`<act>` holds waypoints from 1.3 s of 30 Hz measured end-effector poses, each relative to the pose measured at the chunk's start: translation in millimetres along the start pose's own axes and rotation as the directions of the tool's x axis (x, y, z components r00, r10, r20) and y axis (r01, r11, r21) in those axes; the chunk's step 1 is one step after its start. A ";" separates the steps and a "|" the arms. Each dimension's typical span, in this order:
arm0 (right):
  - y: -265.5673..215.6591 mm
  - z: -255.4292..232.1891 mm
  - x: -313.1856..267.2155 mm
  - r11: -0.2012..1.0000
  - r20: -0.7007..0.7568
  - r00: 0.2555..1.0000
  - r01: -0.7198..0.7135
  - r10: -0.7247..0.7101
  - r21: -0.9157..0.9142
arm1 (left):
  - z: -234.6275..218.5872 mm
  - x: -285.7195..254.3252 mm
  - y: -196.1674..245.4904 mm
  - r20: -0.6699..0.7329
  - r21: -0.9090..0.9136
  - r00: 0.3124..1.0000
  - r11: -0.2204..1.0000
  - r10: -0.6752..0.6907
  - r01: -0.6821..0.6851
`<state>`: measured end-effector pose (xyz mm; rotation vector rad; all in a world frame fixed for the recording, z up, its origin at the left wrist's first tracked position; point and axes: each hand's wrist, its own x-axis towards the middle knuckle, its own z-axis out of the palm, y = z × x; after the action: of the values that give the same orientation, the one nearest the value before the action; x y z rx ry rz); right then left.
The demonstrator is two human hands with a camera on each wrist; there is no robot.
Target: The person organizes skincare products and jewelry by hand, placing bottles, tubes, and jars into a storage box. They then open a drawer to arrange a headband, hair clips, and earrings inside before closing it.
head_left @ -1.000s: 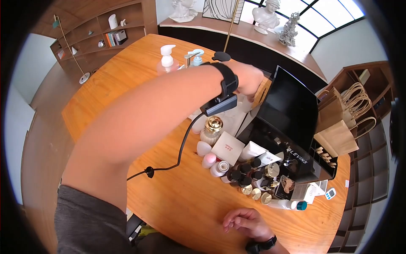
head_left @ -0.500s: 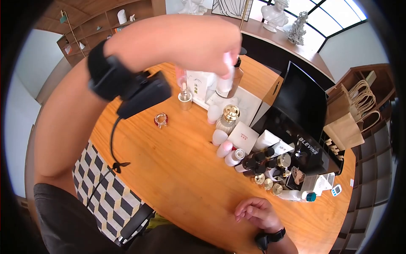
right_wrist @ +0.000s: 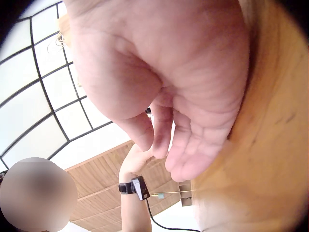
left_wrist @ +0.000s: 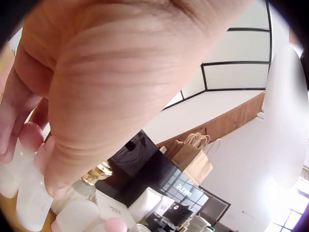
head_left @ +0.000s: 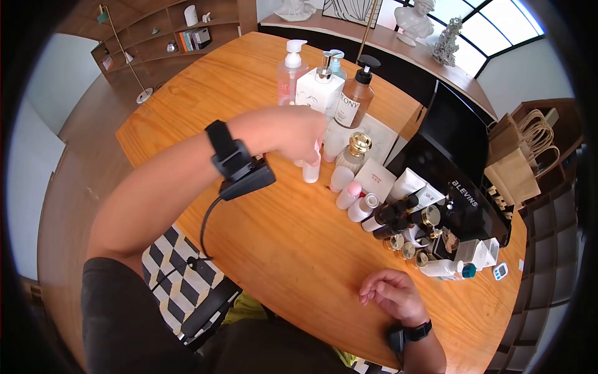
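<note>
My left hand (head_left: pixel 291 132) pinches a small white bottle (head_left: pixel 311 173) from above, its base close over the wood beside the pump dispensers. The left wrist view shows thumb and fingers around the pale, frosted-looking bottle (left_wrist: pixel 34 205). Just right of it stands a glass jar with a gold ball-shaped lid (head_left: pixel 360 143), and in front of that a small white container (head_left: pixel 342 179). Loosely curled and holding nothing, my right hand (head_left: pixel 395 296) rests on the table near its front edge. In the right wrist view its palm (right_wrist: pixel 193 82) shows with relaxed fingers.
Behind my left hand stand a white square pump dispenser (head_left: pixel 319 92), an amber pump bottle (head_left: pixel 355 103) and a pink one (head_left: pixel 290 78). Several cosmetics line the table (head_left: pixel 280 249) before a black box marked BLEVINS (head_left: pixel 464 193). Paper bags (head_left: pixel 517 174) stand at right.
My left hand drew back from the far side of the table, lifting a white bottle, then lowered it toward the wood beside the dispensers. The right hand stays on the table.
</note>
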<state>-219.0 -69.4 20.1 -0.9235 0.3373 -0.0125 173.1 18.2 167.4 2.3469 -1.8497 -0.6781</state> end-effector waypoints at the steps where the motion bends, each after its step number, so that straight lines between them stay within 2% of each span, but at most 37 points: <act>1: 0.0 0.9 -1.3 1.000 -0.015 1.000 0.004 -0.004 -0.004 | 4.9 8.9 -6.0 -0.002 -0.001 1.000 1.000 0.002 -0.002; 4: 0.3 -4.3 -1.8 1.000 0.040 0.999 -0.004 0.005 -0.017 | 16.1 33.9 -15.9 -0.035 0.038 0.998 0.998 0.043 -0.042; 6: 0.3 -4.1 -2.5 1.000 0.039 0.999 -0.003 0.004 -0.018 | 19.9 40.9 -17.4 -0.118 0.040 0.993 0.999 -0.010 0.014; 11: 0.1 -3.0 -2.1 0.999 0.047 0.999 -0.002 0.004 -0.042 | 32.1 53.5 -26.6 -0.161 -0.009 0.986 0.999 -0.046 0.045; 15: 0.3 0.8 -2.1 0.998 0.021 1.000 0.001 0.000 -0.065 | 40.5 56.4 -26.5 -0.245 -0.064 0.966 0.995 -0.084 0.070; 19: 2.6 -0.6 -1.2 0.996 0.019 1.000 0.014 -0.013 -0.086 | 43.1 44.9 -15.6 -0.260 -0.100 0.958 0.991 -0.118 0.095; 21: 1.7 -0.1 -0.7 0.996 0.041 0.999 0.020 -0.017 -0.085 | 55.8 46.7 -22.6 -0.405 -0.181 0.912 0.983 -0.068 -0.007; 22: 1.0 0.5 -1.0 0.996 0.047 0.999 0.020 -0.016 -0.090 | 60.4 47.2 -25.3 -0.408 -0.166 0.911 0.986 -0.061 -0.008; 24: 0.0 2.1 -2.0 0.994 0.038 0.999 0.025 -0.021 -0.105 | 69.3 44.7 -27.5 -0.414 -0.305 0.906 0.951 -0.091 -0.043; 25: -0.8 2.4 -3.1 0.992 0.026 1.000 0.013 -0.010 -0.125 | 73.2 43.7 -28.7 -0.417 -0.296 0.905 0.954 -0.079 -0.053; 27: -0.4 3.9 -4.3 0.992 0.005 1.000 0.008 -0.007 -0.128 | 84.0 39.7 -34.7 -0.434 -0.401 0.891 0.914 -0.132 -0.060; 28: -0.7 4.5 -3.7 0.991 -0.008 1.000 -0.005 0.004 -0.131 | 90.3 40.7 -41.5 -0.439 -0.400 0.890 0.914 -0.127 -0.066; 30: -0.8 4.5 -3.4 0.991 -0.001 1.000 0.002 -0.002 -0.131 | 103.0 45.0 -57.3 -0.437 -0.513 0.898 0.833 -0.047 -0.206; 34: 0.0 4.1 -3.2 0.991 -0.003 1.000 0.002 -0.003 -0.132 | 117.0 48.4 -73.7 -0.480 -0.532 0.877 0.801 -0.018 -0.275; 36: -1.1 5.2 -3.3 0.993 -0.007 1.000 0.004 -0.005 -0.122 | 120.7 50.7 -83.1 -0.405 -0.611 0.914 0.737 0.021 -0.288; 37: -1.0 5.3 -3.2 0.995 -0.012 1.000 0.003 -0.005 -0.102 | 119.0 48.2 -83.4 -0.413 -0.614 0.911 0.733 0.018 -0.293; 39: 0.6 3.5 -2.9 0.996 -0.018 1.000 0.005 -0.007 -0.094 | 117.5 45.0 -84.1 -0.305 -0.728 0.952 0.640 0.018 -0.245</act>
<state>-220.8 -65.9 22.3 -1.0180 0.3542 -0.0105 211.9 22.9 21.2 1.6167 -1.2312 -0.8478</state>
